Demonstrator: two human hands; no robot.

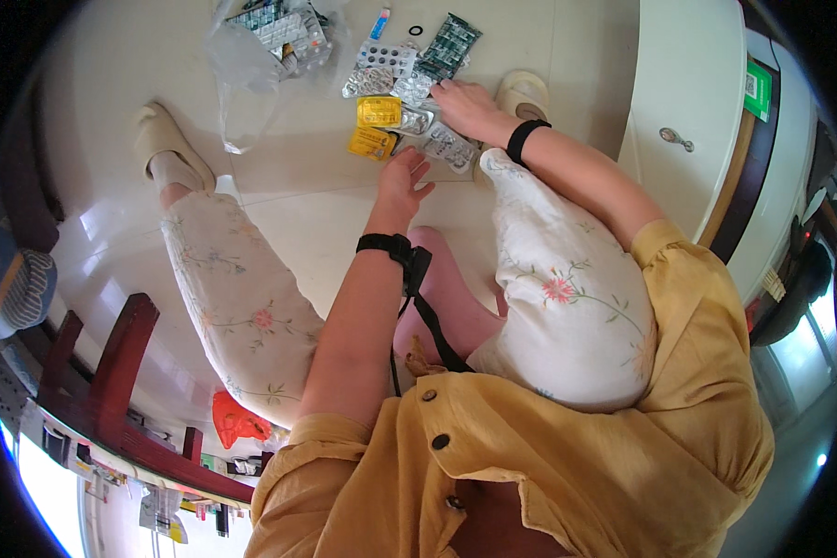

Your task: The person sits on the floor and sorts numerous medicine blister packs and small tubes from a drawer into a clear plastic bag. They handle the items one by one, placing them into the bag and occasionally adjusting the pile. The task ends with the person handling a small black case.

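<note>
My right hand (466, 109) reaches to the right side of a loose pile of medicine packs on the tiled floor (300, 223). Its fingertips meet silver blister packs (413, 89) at the lower end of a dark green printed foil pack (450, 47); whether they grip anything is hidden. Fingers apart and holding nothing, my left hand (400, 180) hovers just below two yellow packs (379, 111). Between the hands lies a clear blister pack (450, 146). More blister packs (385, 57) lie higher up, below a blue-and-white tube (380, 24).
A clear plastic bag (240, 59) with more blister packs stands left of the pile. A black ring (416, 31) lies above it. A white cabinet (676, 84) rises at the right, dark red wooden furniture (122, 370) at the left. Something pink (439, 293) sits between my legs.
</note>
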